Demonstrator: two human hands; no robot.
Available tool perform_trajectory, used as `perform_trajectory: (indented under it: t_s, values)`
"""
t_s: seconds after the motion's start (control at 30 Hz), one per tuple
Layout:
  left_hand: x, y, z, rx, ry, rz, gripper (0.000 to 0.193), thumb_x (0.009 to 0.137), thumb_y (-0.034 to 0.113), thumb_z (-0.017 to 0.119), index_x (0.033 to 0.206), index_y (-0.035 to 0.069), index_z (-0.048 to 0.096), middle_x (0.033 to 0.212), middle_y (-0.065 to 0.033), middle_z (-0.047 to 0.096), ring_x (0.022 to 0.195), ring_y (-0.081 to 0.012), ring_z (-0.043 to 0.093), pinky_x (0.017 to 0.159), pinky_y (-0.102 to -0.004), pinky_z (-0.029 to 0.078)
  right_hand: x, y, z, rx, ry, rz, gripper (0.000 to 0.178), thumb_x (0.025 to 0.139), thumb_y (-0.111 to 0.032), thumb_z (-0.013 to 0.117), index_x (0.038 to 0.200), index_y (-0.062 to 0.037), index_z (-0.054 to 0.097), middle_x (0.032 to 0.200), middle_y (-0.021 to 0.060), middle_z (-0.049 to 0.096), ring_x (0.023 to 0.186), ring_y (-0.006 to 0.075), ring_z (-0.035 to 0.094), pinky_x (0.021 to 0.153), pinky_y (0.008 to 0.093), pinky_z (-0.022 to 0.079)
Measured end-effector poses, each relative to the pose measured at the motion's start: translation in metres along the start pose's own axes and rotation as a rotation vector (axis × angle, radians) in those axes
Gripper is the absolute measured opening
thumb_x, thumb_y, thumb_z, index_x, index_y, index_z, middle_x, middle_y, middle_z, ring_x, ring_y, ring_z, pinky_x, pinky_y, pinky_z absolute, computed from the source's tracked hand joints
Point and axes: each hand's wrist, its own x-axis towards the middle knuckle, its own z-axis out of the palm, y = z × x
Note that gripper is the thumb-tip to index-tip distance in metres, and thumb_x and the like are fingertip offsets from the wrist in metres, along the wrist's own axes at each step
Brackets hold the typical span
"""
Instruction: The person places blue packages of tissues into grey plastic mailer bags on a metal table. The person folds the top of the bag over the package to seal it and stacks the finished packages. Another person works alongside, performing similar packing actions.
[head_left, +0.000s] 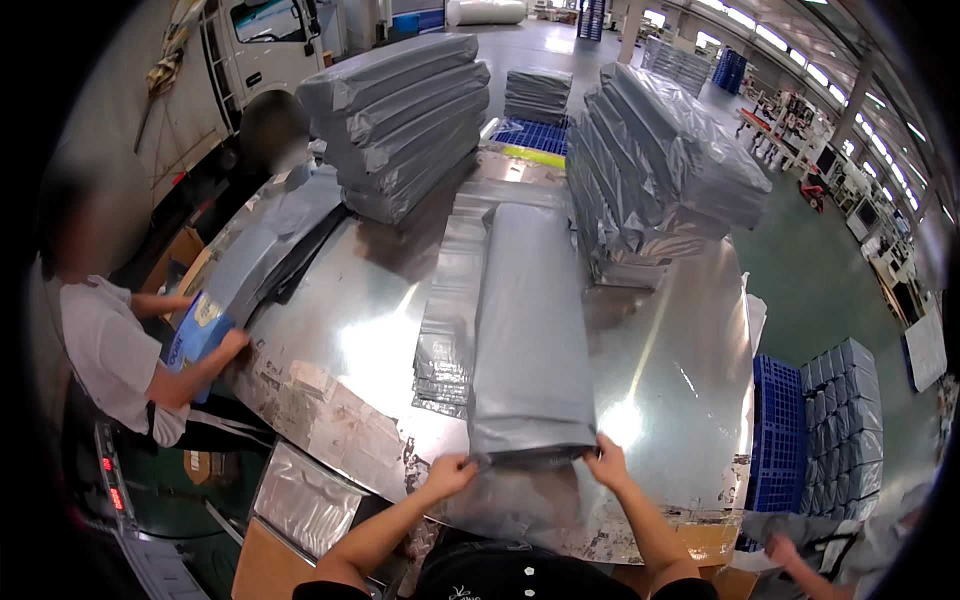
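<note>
A long grey plastic bag (530, 330), filled into a block shape, lies lengthwise in front of me on the metal table (370, 310). Its near end is loose, with a dark opening edge. My left hand (453, 474) is closed on the left corner of that edge. At the right corner, my right hand (605, 463) pinches the same edge. Beneath the bag and to its left is a layered stack of flat grey bags (445, 345).
Tall piles of filled grey bags stand at the far left (400, 130) and far right (665, 160). At left, a co-worker (120, 340) handles a blue package (197, 335) and a grey bag. Blue pallets (776, 430) and another person's hand (780, 550) are at right.
</note>
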Motion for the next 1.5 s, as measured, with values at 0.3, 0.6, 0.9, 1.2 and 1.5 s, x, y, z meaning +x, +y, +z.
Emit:
perform_trajectory:
  t_s: [0.3, 0.6, 0.9, 1.2, 1.5]
  values:
    - [-0.013, -0.058, 0.033, 0.189, 0.094, -0.159, 0.031, 0.076, 0.034, 0.069, 0.079, 0.003, 0.069, 0.065, -0.0132, 0.065, 0.059, -0.0234, 0.063, 0.058, -0.0360, 0.049, -0.067, -0.029, 0.097, 0.000, 0.231, -0.327, 0.008, 0.082, -0.006, 0.063, 0.089, -0.0046, 0.062, 0.084, 0.0141, 0.060, 0.080, 0.0303, 0.060, 0.072, 0.0367, 0.048]
    - [-0.035, -0.035, -0.017, -0.177, 0.157, -0.108, 0.026, 0.078, 0.026, 0.075, 0.077, 0.002, 0.065, 0.064, -0.0065, 0.065, 0.055, -0.0130, 0.058, 0.051, -0.0292, 0.044, 0.025, -0.075, 0.098, 0.047, -0.170, -0.421, 0.032, 0.092, -0.020, 0.054, 0.120, -0.0037, 0.053, 0.109, 0.0224, 0.060, 0.101, 0.0411, 0.058, 0.084, 0.0447, 0.047]
    - [-0.061, -0.052, -0.009, -0.718, 0.135, -0.354, 0.010, 0.086, -0.001, 0.061, 0.093, -0.003, 0.069, 0.085, -0.0075, 0.070, 0.074, -0.0129, 0.067, 0.063, -0.0235, 0.053, -0.014, -0.092, 0.170, 0.142, -0.308, -0.304, 0.024, 0.084, -0.026, 0.068, 0.099, -0.0077, 0.070, 0.089, 0.0145, 0.068, 0.084, 0.0312, 0.064, 0.073, 0.0386, 0.049]
    - [-0.057, -0.052, -0.010, -0.746, 0.080, -0.248, 0.023, 0.089, -0.004, 0.053, 0.110, -0.005, 0.062, 0.095, -0.0094, 0.069, 0.077, -0.0131, 0.066, 0.071, -0.0254, 0.054, -0.037, -0.121, 0.173, 0.022, -0.250, -0.602, 0.009, 0.082, -0.015, 0.064, 0.085, -0.0062, 0.064, 0.084, 0.0098, 0.060, 0.085, 0.0307, 0.057, 0.074, 0.0377, 0.046]
    - [-0.058, -0.063, 0.013, -0.498, 0.179, -0.030, 0.021, 0.090, -0.003, 0.052, 0.111, -0.003, 0.053, 0.086, -0.0068, 0.066, 0.072, -0.0115, 0.064, 0.064, -0.0233, 0.051, -0.037, -0.130, 0.196, -0.129, -0.170, -0.402, 0.023, 0.083, -0.018, 0.065, 0.105, -0.0119, 0.067, 0.089, 0.0083, 0.063, 0.088, 0.0303, 0.057, 0.078, 0.0380, 0.045]
